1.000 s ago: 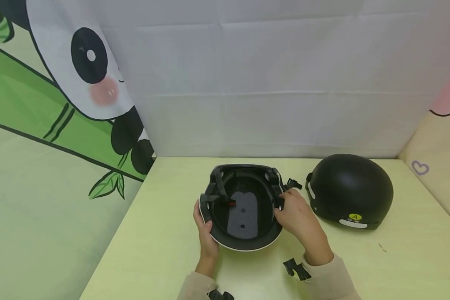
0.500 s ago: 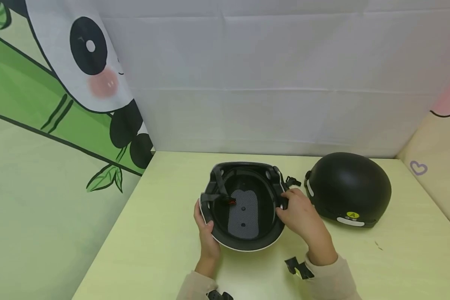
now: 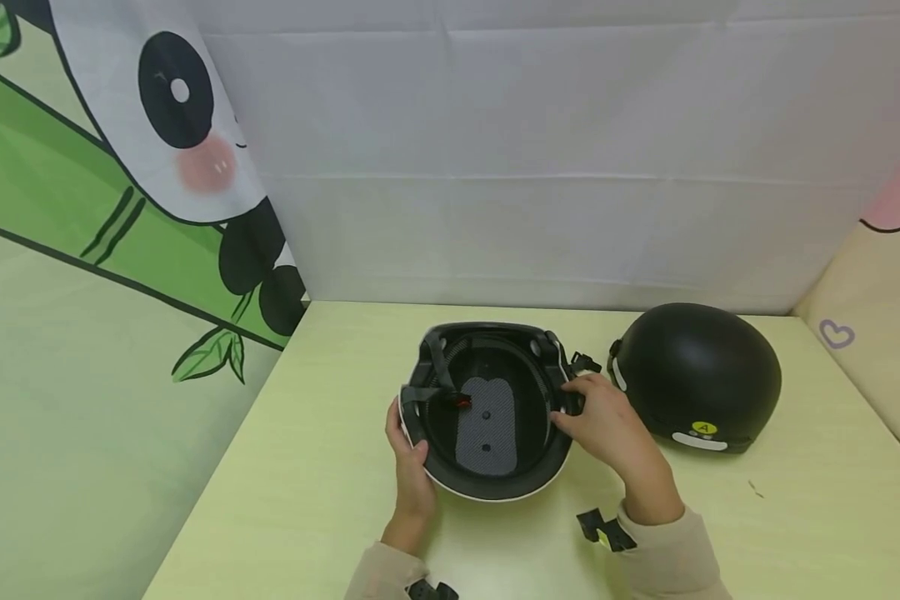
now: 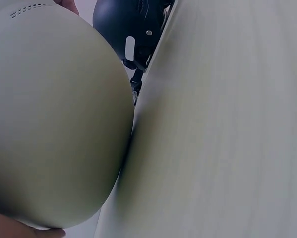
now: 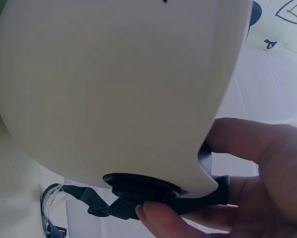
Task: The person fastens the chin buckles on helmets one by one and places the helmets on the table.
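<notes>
We have the white helmet [image 3: 487, 412] lying upside down near the middle of the pale green surface [image 3: 795, 517], its open side up so the dark liner and the grey pad inside show. Our left hand [image 3: 408, 467] curls over the near-left rim, thumb inside and fingers under the shell, while our right hand [image 3: 607, 429] pinches the right edge, where the right wrist view shows the fingers [image 5: 163, 220] closed on the black strap [image 5: 118, 208] just below a round black fitting on the shell. We judge the shell to be stiff and light, and its outer skin looks smooth and glossy, so it would likely slide or rock on its dome if pressed off-centre. The rim seems the surest place to hold, since a thumb can hook inside against the padding; the straps are soft and floppy and would give little control on their own. A black helmet [image 3: 697, 379] sits dome-up just beside the right hand, touching nothing we hold, with a loose buckle [image 3: 583, 362] lying between the two helmets.
</notes>
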The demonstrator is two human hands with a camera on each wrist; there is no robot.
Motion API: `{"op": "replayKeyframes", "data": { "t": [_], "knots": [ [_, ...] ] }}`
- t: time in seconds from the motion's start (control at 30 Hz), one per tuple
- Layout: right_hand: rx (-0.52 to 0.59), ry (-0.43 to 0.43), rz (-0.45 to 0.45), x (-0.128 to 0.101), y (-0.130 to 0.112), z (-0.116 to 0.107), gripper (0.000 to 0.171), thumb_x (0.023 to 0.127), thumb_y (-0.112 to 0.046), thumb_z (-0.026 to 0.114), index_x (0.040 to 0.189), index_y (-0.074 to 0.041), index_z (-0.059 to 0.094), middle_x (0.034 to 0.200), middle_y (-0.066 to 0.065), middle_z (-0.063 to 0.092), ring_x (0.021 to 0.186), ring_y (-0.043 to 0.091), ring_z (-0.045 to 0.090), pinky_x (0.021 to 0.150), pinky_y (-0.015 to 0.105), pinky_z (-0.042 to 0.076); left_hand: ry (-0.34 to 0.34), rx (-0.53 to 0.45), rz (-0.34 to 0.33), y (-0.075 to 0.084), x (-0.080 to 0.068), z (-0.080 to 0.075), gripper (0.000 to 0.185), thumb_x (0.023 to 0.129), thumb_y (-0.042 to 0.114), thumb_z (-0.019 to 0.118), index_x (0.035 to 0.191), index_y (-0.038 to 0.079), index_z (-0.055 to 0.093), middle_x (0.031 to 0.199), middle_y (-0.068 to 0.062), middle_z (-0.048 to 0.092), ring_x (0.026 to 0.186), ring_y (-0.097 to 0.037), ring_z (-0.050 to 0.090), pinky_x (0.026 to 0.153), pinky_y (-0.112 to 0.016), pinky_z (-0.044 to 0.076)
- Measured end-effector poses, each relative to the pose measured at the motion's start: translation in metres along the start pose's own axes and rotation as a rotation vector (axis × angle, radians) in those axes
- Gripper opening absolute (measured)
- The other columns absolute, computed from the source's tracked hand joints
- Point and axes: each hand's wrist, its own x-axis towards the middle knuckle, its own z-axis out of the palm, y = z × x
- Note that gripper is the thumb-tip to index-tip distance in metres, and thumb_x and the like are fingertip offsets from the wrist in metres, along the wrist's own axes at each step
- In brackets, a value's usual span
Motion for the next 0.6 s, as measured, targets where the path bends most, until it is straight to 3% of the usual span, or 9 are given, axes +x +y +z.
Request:
{"op": "replayKeyframes", "data": {
  "t": [0.17, 0.27, 0.37, 0.5, 0.6],
  "knots": [
    [0.007, -0.021, -0.03, 0.0, 0.002, -0.003, 0.047, 0.078, -0.028, 0.071, 0.114, -0.001, 0.059, 0.125, 0.02, 0.045, 0.113, 0.041, 0.041, 0.088, 0.052, 0.036, -0.041, 0.062, -0.115, 0.008, 0.002, -0.007, 0.071, 0.081, 0.001, 0.032, 0.143, 0.02, 0.003, 0.148, 0.001, 0.003, 0.132, -0.01, 0.001, 0.103, -0.03, 0.005],
    [0.033, -0.034, -0.043, 0.0, 0.004, -0.007, 0.05, 0.078, -0.031, 0.07, 0.118, -0.003, 0.057, 0.127, 0.018, 0.044, 0.114, 0.04, 0.04, 0.088, 0.052, 0.035, -0.097, 0.1, -0.133, 0.012, 0.005, -0.012, 0.07, 0.084, 0.002, 0.03, 0.144, 0.023, 0.001, 0.148, -0.002, 0.007, 0.132, -0.012, 0.007, 0.103, -0.028, 0.011],
    [0.065, -0.052, -0.042, 0.0, 0.007, -0.011, 0.056, 0.079, -0.035, 0.068, 0.124, -0.005, 0.052, 0.13, 0.017, 0.041, 0.109, 0.037, 0.045, 0.085, 0.051, 0.037, -0.138, 0.223, -0.045, 0.016, 0.01, -0.019, 0.065, 0.088, 0.007, 0.032, 0.144, 0.02, 0.003, 0.147, -0.004, 0.008, 0.132, -0.018, 0.011, 0.103, -0.034, 0.015],
    [0.115, -0.075, -0.032, 0.002, 0.011, -0.018, 0.063, 0.08, -0.04, 0.066, 0.13, -0.008, 0.046, 0.131, 0.016, 0.039, 0.095, 0.025, 0.056, 0.073, 0.04, 0.045, -0.166, 0.493, 0.178, 0.023, 0.024, -0.026, 0.064, 0.09, 0.016, 0.04, 0.145, 0.014, 0.008, 0.146, -0.008, 0.008, 0.132, -0.023, 0.009, 0.1, -0.05, 0.015],
    [0.139, -0.08, -0.032, 0.004, 0.012, -0.023, 0.064, 0.081, -0.043, 0.065, 0.131, -0.009, 0.045, 0.131, 0.016, 0.038, 0.09, 0.022, 0.058, 0.067, 0.036, 0.047, -0.194, 0.612, 0.286, 0.032, 0.038, -0.028, 0.068, 0.089, 0.019, 0.046, 0.145, 0.013, 0.008, 0.146, -0.01, 0.009, 0.132, -0.024, 0.011, 0.099, -0.054, 0.016]
  ]
}}
